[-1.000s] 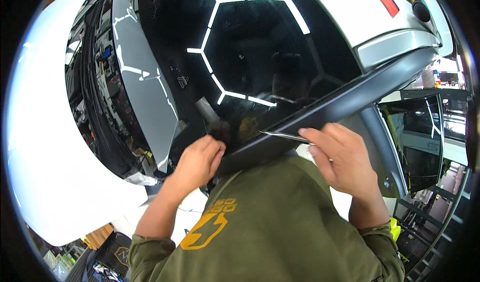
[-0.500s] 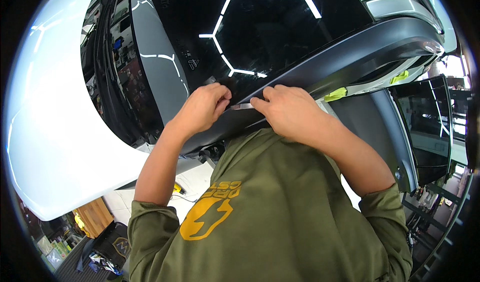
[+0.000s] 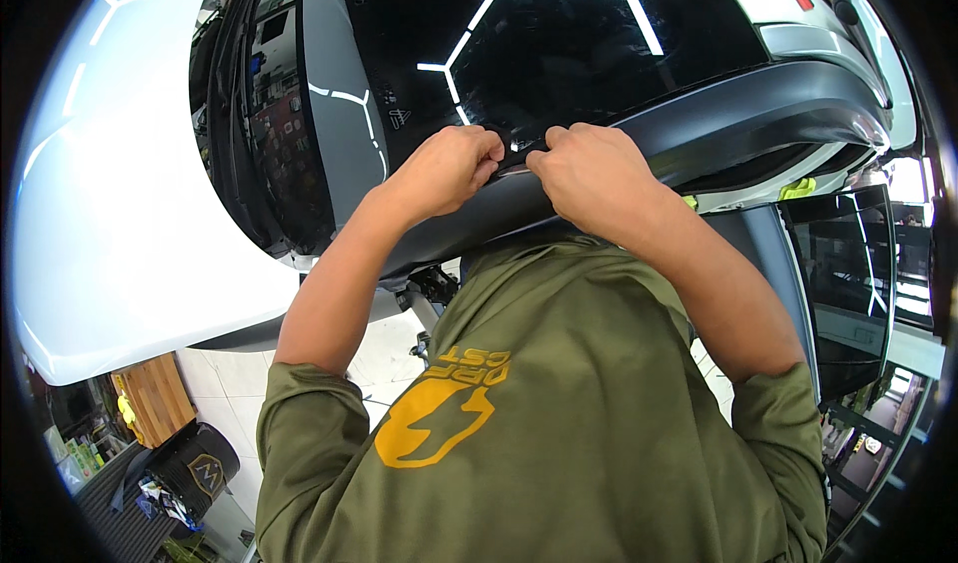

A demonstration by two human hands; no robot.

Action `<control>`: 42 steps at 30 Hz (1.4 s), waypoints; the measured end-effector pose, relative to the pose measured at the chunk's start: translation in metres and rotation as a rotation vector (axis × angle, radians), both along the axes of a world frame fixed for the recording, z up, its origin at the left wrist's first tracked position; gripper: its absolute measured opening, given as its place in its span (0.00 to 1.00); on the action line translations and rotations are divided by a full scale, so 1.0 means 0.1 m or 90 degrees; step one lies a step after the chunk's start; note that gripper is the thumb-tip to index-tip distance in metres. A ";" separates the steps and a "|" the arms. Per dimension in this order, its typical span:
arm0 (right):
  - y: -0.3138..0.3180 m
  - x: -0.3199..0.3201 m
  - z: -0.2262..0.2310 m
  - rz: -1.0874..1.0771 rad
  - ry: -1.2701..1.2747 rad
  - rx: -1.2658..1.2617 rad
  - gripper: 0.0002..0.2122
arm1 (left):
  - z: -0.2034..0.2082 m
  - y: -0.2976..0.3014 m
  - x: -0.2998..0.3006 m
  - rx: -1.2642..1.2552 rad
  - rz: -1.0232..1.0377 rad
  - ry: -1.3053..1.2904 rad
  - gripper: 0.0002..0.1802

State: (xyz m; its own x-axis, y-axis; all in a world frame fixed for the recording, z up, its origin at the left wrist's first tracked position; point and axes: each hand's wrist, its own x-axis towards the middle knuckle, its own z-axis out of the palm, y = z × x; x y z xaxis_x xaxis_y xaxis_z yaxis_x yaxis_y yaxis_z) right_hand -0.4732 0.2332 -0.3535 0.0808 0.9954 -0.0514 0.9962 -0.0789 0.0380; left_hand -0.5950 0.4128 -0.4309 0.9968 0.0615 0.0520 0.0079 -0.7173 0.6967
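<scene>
Both my hands are at the seam where a car's glossy black roof panel (image 3: 559, 59) meets its dark grey side rail (image 3: 768, 114). My left hand (image 3: 454, 172) has its fingers curled into a pinch at the panel's edge; what lies in them, if anything, is hidden. A short way to its right, my right hand (image 3: 597, 176) also pinches, with thumb and forefinger at one end of a thin, pale, shiny strip (image 3: 513, 170). This strip lies along the seam between the two hands, and its kind is too small to make out.
The white hood (image 3: 120, 204) spreads out at the left, beside the windshield (image 3: 284, 124). At the right stands an open car door (image 3: 843, 283). Yellow-green cloth (image 3: 798, 189) shows along the door opening. A black bin-like container (image 3: 205, 468) and a wooden board (image 3: 155, 398) are at lower left.
Both hands have shifted up and right in the picture, staying close together at the seam. The view has moved too, and less of the pale strip shows between my fingers.
</scene>
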 end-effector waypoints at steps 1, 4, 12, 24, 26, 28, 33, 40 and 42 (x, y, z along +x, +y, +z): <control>0.00 -0.03 0.01 -0.012 -0.001 0.000 0.07 | 0.00 0.00 -0.01 0.002 0.002 0.002 0.07; 0.01 -0.12 -0.01 -0.034 -0.016 -0.003 0.07 | 0.02 0.00 -0.01 -0.003 0.002 0.008 0.07; 0.04 -0.07 0.04 -0.040 -0.007 -0.038 0.08 | -0.05 0.02 0.01 -0.010 -0.005 -0.044 0.06; -0.63 0.46 0.52 -0.295 0.416 0.156 0.07 | -0.07 -0.20 -0.08 0.020 0.116 -0.030 0.07; -0.76 0.46 0.51 -0.394 0.464 0.127 0.07 | -0.09 -0.24 -0.07 0.022 0.126 -0.031 0.06; -0.87 0.41 0.37 -0.426 0.503 0.173 0.07 | -0.09 -0.23 -0.07 0.029 0.129 -0.026 0.06; -0.83 0.24 0.16 -0.404 0.615 0.184 0.08 | -0.07 -0.24 -0.06 0.028 0.140 -0.040 0.07; -0.77 0.31 0.22 -0.289 0.561 0.192 0.11 | -0.12 -0.22 -0.07 0.066 0.141 -0.057 0.06; -0.70 0.39 0.31 -0.183 0.395 0.170 0.13 | -0.14 -0.23 -0.10 0.075 0.156 -0.058 0.06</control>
